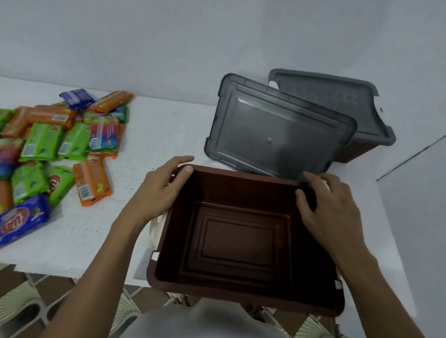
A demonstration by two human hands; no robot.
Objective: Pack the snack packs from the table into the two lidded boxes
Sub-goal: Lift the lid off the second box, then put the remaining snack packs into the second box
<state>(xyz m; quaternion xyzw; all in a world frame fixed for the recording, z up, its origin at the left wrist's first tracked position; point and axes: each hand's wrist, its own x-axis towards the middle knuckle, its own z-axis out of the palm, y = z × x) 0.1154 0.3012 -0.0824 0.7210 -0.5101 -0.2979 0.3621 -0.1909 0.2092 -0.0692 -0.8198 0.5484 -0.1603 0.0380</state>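
An open, empty brown box (244, 296) stands at the table's front edge, right of centre. My left hand (158, 190) grips its far left corner, thumb over the rim. My right hand (325, 206) holds the far right corner, fingers curled over the rim. Its grey lid (275, 130) lies upside down just behind, leaning against a second brown box (351, 152) at the back right, which has a grey lid (329, 97) on it. Several snack packs (41, 152), green, orange, blue and multicoloured, lie in a loose heap on the left.
The white table (149, 136) stands against a pale wall. Its front edge runs beneath the open box, which overhangs it slightly. Patterned floor tiles (19, 307) show below. The right table edge is near the second box.
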